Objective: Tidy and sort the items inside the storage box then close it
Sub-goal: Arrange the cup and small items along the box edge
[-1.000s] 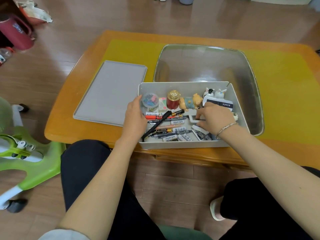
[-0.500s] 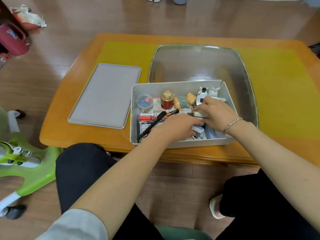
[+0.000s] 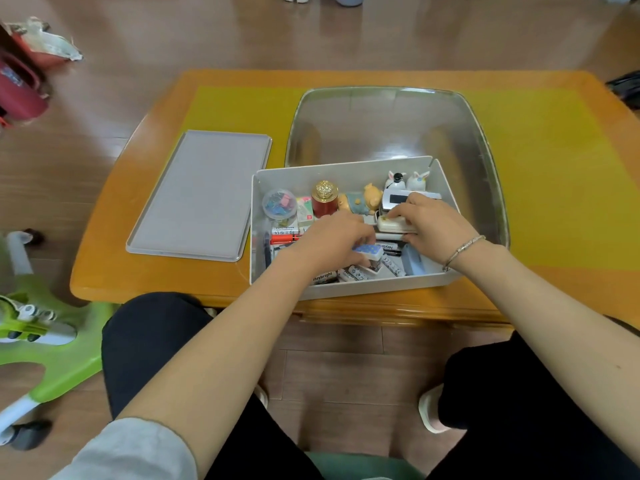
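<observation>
Left grip (image 3: 337, 242) pinches a small blue-patterned block (image 3: 369, 252) over the pens in the storage box (image 3: 346, 291), which sits at the counter's (image 3: 104, 271) near edge with its grey lid (image 3: 201, 195) lying just left. Right grip (image 3: 436, 225) curls round a cream stapler-like piece (image 3: 391, 224). Crossing wrists could likely topple the upright red bottle (image 3: 325, 200) or figurines (image 3: 360, 202).

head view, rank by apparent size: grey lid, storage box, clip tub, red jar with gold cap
1. Storage box and grey lid: look alike in extent, the box nearer the camera, so unranked.
2. Red jar with gold cap and clip tub: too similar to rank.
</observation>
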Motion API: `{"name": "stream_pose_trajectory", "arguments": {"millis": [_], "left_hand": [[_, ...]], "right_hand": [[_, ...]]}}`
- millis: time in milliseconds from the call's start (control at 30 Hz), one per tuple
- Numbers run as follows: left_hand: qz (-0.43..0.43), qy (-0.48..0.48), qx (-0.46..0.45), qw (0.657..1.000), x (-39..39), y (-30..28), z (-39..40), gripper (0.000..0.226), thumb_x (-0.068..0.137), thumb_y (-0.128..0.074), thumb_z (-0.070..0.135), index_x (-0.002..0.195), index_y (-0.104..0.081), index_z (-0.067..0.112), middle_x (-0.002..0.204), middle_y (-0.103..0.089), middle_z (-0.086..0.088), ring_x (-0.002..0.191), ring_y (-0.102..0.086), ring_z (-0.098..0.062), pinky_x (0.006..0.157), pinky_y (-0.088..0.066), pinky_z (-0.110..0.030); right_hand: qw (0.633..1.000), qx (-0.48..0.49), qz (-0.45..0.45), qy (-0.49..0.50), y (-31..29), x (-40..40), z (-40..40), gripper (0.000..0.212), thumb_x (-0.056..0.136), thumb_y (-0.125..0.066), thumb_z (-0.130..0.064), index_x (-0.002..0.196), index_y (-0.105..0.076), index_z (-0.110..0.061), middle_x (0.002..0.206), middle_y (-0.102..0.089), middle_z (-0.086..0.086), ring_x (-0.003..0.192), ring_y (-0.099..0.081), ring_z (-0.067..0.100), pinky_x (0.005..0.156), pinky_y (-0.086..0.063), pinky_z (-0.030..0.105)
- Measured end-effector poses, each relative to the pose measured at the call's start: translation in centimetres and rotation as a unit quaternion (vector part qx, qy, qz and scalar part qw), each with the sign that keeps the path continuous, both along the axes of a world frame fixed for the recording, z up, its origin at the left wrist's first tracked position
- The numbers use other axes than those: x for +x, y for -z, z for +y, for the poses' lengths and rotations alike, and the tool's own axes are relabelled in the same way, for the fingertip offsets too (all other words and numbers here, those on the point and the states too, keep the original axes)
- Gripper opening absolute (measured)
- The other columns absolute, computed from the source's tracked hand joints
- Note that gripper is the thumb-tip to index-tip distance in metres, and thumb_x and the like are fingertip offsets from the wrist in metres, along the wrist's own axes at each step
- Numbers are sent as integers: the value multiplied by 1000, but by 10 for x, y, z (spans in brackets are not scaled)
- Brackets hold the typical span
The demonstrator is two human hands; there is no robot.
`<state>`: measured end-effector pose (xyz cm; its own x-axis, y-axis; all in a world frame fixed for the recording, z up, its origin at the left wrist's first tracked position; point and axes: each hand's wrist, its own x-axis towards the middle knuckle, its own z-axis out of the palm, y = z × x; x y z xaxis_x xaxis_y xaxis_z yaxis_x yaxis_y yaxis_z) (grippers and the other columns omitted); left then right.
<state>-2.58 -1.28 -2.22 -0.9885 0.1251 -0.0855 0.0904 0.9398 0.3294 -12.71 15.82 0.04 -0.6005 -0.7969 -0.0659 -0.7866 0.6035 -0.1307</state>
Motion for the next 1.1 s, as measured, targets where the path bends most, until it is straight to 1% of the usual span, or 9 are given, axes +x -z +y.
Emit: {"name": "stream_pose_trajectory", "arguments": {"millis": [200,300,367,433,500,600,733,867,1100], "left_hand": [[-30,-1,21,999,12,8,-1,39,83,-68,48,115,-63,28,112,-65,1,101,-52,-18,83,-47,-39],[-17,-5,43,999,14,10,-3,36,82,-70,47,112,-64,28,111,-65,2,101,-52,-18,85,-48,-41],[-10,-7,51,999,14,10,-5,35,80,-72,47,109,-65,28,110,-65,3,99,-50,-17,84,-48,-40],[-8,-5,52,999,14,11,-8,35,78,-74,46,106,-67,28,108,-66,4,98,-50,-16,84,-48,-40],[-9,-4,48,999,14,12,-12,34,77,-76,47,104,-67,29,109,-66,7,98,-50,-15,84,-48,-40],[-12,-12,51,999,15,14,-15,33,75,-76,48,102,-66,31,111,-65,8,99,-48,-13,84,-48,-41],[-23,-14,61,998,16,14,-13,34,74,-77,48,100,-66,31,120,-63,4,107,-49,-15,88,-47,-43],[-31,-12,69,997,18,14,-12,33,75,-78,44,101,-67,27,126,-61,3,114,-48,-17,92,-46,-44],[-22,-72,144,987,30,4,-25,30,76,-78,37,102,-64,27,100,-66,8,92,-59,-12,76,-50,-30]], "right_hand": [[999,-17,-14,37,-1,4,6,30,83,-65,-11,111,-53,-16,102,-53,3,89,-55,25,73,-41,33],[998,-30,-54,28,-7,15,7,16,85,-65,-16,101,-62,-15,92,-59,-1,90,-59,22,77,-43,30],[996,25,-90,7,-7,26,2,20,89,-57,-11,106,-67,-14,102,-67,3,100,-60,23,85,-44,28],[988,105,-114,4,-3,35,-6,32,91,-49,-8,120,-62,-15,116,-64,6,108,-57,24,90,-44,30],[980,156,-120,12,1,38,-16,36,92,-47,-8,126,-56,-14,121,-60,9,110,-55,26,89,-44,30],[972,200,-119,29,4,37,-26,26,92,-46,-10,116,-55,-7,115,-60,13,103,-56,28,75,-41,28],[962,239,-131,25,3,34,-30,11,90,-53,-15,99,-55,-9,100,-59,10,90,-55,26,73,-42,28],[956,218,-194,22,2,31,-26,24,88,-51,-6,107,-66,-5,106,-68,10,100,-61,27,91,-49,36],[954,212,-213,7,3,33,-34,29,90,-50,-5,118,-58,-9,120,-62,6,106,-57,22,92,-46,31]]}}
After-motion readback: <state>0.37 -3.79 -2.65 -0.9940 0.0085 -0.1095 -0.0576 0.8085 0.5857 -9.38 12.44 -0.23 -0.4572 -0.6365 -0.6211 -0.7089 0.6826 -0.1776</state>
